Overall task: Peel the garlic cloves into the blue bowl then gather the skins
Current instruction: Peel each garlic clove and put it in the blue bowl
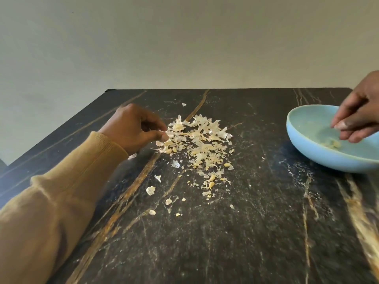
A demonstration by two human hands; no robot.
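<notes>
Pale peeled garlic cloves (333,143) lie in the round light-blue ceramic bowl (303,148). The right hand (361,115) hangs above, fingers bunched downward as if releasing; I cannot tell what they hold. The left hand (135,128) pinches narrowly into the papery garlic skins (203,144) heaped on the dark veined stone table (256,222).

Pale, papery garlic skins (202,140) lie in a loose, scattered heap in the middle of the counter (246,232), with a few small yellowish cloves (211,178) at its 6 o'clock edge. At the heap's 3 o'clock the blue bowl (320,158) stands upright, peeled cloves (333,144) on its bottom.
</notes>
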